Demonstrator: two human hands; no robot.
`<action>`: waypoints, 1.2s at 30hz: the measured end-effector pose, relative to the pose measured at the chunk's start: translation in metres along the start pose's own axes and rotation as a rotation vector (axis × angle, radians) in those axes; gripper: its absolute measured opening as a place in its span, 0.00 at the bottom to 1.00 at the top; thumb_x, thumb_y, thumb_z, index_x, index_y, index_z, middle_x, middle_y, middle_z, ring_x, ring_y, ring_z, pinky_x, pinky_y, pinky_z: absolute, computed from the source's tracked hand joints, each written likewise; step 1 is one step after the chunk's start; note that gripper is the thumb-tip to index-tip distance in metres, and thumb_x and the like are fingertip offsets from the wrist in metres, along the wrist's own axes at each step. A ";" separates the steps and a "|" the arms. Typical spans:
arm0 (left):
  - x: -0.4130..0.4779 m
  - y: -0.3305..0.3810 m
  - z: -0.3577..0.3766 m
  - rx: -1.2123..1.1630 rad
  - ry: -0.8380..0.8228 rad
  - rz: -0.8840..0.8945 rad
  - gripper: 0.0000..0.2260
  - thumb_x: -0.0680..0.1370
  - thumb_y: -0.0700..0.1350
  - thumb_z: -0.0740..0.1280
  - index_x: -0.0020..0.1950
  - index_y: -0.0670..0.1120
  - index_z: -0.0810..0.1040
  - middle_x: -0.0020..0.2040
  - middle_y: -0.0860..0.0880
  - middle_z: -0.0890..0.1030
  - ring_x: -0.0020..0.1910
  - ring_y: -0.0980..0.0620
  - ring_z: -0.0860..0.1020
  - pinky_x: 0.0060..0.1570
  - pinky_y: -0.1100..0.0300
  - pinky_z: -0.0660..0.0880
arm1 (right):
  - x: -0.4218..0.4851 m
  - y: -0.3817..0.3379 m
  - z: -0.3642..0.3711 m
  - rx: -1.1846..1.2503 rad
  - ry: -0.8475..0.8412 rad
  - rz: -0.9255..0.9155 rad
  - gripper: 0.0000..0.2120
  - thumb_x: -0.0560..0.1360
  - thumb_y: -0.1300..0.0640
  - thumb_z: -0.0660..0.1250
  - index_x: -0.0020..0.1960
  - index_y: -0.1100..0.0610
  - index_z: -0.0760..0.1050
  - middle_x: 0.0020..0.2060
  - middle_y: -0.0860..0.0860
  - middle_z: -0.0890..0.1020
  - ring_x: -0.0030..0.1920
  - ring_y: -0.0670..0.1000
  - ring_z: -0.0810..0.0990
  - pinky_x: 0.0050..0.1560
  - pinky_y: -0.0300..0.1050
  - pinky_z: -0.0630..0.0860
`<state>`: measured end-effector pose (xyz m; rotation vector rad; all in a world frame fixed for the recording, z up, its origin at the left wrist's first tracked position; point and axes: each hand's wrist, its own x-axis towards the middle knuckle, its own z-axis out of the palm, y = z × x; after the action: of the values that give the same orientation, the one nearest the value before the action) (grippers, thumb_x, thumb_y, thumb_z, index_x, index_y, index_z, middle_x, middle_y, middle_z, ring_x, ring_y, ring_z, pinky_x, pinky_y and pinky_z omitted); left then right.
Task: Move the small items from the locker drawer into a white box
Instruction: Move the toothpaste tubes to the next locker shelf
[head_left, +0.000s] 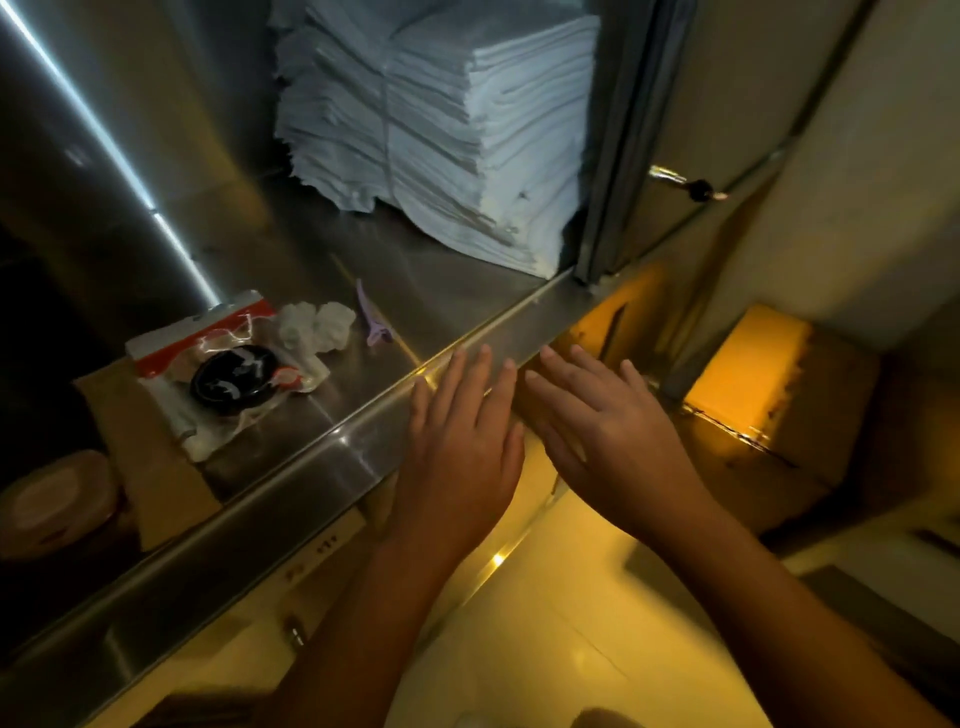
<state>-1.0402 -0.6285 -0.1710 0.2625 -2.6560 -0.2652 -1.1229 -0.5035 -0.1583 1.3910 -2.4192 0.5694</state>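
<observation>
Both hands spread flat, holding nothing: left hand (460, 436) and right hand (610, 431) side by side over the locker drawer (332, 452) front lip, likely poised to reach in; black-lidded packet (228, 382), white wad (317, 327) and purple clip (371, 325) lie inside, leftward, untouched; white box unseen

Plastic packet (208, 364), crumpled white tissue (314, 330), purple clip (371, 322) together in steel drawer (441, 280).

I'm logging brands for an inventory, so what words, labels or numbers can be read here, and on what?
Nothing here can be read.
Black round lid: white marks, too blurred to read.
Red and white plastic packet: no legible print.
Pale panel under the steel shelf edge: small dark marks, too small to read.
</observation>
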 end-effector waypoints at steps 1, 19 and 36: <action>0.000 0.009 0.002 -0.018 -0.002 0.022 0.21 0.76 0.48 0.56 0.66 0.38 0.72 0.66 0.37 0.72 0.66 0.38 0.68 0.61 0.36 0.62 | -0.009 0.004 -0.005 -0.015 0.003 0.024 0.21 0.69 0.61 0.72 0.62 0.61 0.75 0.62 0.60 0.75 0.64 0.64 0.70 0.60 0.68 0.63; -0.039 0.266 0.032 -0.247 -0.106 0.505 0.21 0.76 0.48 0.55 0.64 0.39 0.73 0.64 0.39 0.74 0.65 0.39 0.70 0.60 0.35 0.64 | -0.251 0.079 -0.150 -0.268 0.120 0.638 0.23 0.69 0.59 0.72 0.64 0.58 0.73 0.65 0.58 0.73 0.66 0.62 0.69 0.61 0.65 0.62; -0.117 0.512 0.084 -0.525 -0.248 0.986 0.21 0.72 0.41 0.71 0.64 0.38 0.73 0.63 0.38 0.75 0.65 0.38 0.70 0.61 0.36 0.61 | -0.484 0.111 -0.251 -0.472 0.313 1.181 0.21 0.70 0.62 0.71 0.62 0.61 0.74 0.63 0.60 0.74 0.65 0.63 0.70 0.60 0.68 0.63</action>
<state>-1.0472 -0.0964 -0.1767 -1.2596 -2.4688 -0.6492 -0.9681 0.0311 -0.1701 -0.3818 -2.6167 0.3371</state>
